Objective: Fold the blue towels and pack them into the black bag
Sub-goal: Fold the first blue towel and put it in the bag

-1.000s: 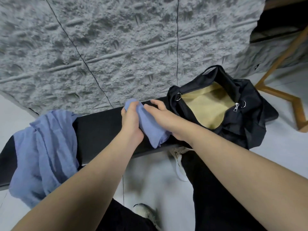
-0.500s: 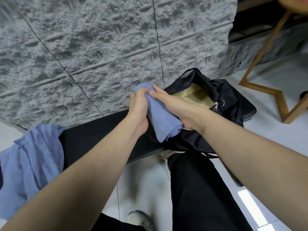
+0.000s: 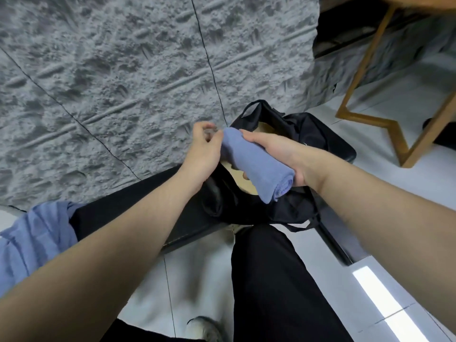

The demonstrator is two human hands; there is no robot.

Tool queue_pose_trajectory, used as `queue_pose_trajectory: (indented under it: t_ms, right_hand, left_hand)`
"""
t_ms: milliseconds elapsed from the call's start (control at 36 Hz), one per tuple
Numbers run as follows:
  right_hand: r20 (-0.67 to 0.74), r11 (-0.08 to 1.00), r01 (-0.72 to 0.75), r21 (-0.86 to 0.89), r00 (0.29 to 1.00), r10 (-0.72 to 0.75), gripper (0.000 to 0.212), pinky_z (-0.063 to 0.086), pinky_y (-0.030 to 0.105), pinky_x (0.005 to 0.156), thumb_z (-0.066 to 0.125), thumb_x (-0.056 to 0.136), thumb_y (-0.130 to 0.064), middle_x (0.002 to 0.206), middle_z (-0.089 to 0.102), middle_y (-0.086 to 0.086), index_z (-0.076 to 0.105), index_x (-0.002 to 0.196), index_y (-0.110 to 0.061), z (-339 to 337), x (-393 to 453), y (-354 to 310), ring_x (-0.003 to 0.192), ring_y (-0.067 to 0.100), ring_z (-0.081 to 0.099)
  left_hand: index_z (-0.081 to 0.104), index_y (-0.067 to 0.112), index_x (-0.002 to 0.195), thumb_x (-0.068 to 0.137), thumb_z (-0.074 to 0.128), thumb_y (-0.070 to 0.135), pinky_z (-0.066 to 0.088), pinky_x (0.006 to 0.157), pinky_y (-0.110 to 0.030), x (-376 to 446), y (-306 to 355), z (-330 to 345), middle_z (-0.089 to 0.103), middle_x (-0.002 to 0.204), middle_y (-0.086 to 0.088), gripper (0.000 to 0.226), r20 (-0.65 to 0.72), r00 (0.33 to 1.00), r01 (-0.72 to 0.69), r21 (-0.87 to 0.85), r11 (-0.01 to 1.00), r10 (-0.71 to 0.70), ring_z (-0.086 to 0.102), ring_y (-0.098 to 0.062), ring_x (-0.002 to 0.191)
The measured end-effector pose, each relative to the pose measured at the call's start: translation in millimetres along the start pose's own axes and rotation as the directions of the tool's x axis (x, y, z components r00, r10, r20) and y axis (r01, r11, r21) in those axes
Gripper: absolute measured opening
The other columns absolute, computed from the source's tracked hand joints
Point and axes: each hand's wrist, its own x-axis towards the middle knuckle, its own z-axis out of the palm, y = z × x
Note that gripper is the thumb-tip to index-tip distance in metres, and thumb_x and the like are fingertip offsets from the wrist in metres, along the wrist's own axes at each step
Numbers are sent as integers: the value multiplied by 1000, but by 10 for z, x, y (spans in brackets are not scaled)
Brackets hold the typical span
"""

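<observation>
A rolled blue towel (image 3: 256, 164) hangs over the open mouth of the black bag (image 3: 308, 206), whose tan lining shows beneath it. My right hand (image 3: 278, 154) grips the roll from its right side, fingers curled round it. My left hand (image 3: 202, 149) is just left of the roll's far end with loosely curled fingers; whether its fingertips touch the cloth I cannot tell. A second blue towel (image 3: 32, 240) lies crumpled at the left end of the black bench (image 3: 138, 211).
The bag sits on the right end of the bench, against a grey textured wall (image 3: 123, 70). A wooden frame leg (image 3: 394, 124) stands on the white floor to the right. My black trouser leg (image 3: 271, 280) and a shoe are below the bench.
The rolled towel moved right, from over the bench to above the bag's opening. My left hand let go of it and now sits beside it; my right hand alone holds it.
</observation>
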Motion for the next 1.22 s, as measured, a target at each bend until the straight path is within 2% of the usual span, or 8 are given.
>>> queue_pose_trajectory:
  t_ms: [139,389,528,694,806,944,1028,1222]
  right_hand:
    - [-177,984,-82,-160,983,53,39,45,33,71,57,87,-41,94,66,11,65,119,-20,-249,99,58,74,27,59]
    - [-256,871,-156,-466,966,36,38,46,27,59,48,96,-49,96,69,11,58,125,-25,-284,360,10,64,23,63]
    - [-138,725,-149,-673,988,75,53,41,18,49,39,101,-40,137,56,19,44,146,-13,-68,565,-122,61,16,56]
    - [-38,562,-91,-822,994,106,18,46,23,67,43,102,-24,95,55,2,58,99,-14,205,764,-216,75,13,52]
    - [-71,519,-156,-841,981,180,33,40,30,61,31,106,-24,81,48,6,47,80,-12,403,1053,-113,67,19,45]
    - [-135,779,-106,-618,990,27,28,39,26,49,33,103,-14,73,54,9,50,81,-10,447,1398,83,59,20,49]
    - [-157,862,-82,-499,988,3,23,40,24,50,37,101,-13,75,56,8,54,85,-9,480,1593,241,61,20,51]
    - [-213,904,18,-428,970,-120,63,46,42,105,49,94,-49,140,54,2,26,151,-32,583,1906,568,120,25,57]
  left_hand:
    - [72,39,97,95,52,51,14,110,-43,54,-212,-49,39,146,10,23,68,966,-233,650,723,250,20,-18,140]
    - [63,40,123,98,33,61,23,113,-49,193,-397,-98,29,158,2,44,226,938,-293,921,255,263,20,-31,145]
    - [53,27,125,97,41,49,49,81,-42,183,-514,-258,43,137,-3,37,148,978,-202,861,467,149,56,-36,110]
    - [21,28,154,90,58,18,40,78,-18,64,-625,-275,31,137,2,75,156,987,-126,531,838,49,45,-4,87]
    - [22,35,155,88,56,17,34,59,4,46,-711,-235,36,132,9,77,119,993,-47,306,951,11,45,24,79]
    - [22,43,154,86,56,18,38,74,2,94,-815,-293,33,144,15,80,126,989,54,145,988,-73,45,7,110]
    - [26,53,147,72,55,31,42,106,-30,142,-895,-338,41,147,13,84,150,984,81,93,992,-95,45,-6,129]
    - [41,47,144,69,53,10,47,89,-25,151,-962,-369,59,136,11,84,203,977,104,-161,982,-70,61,-6,101]
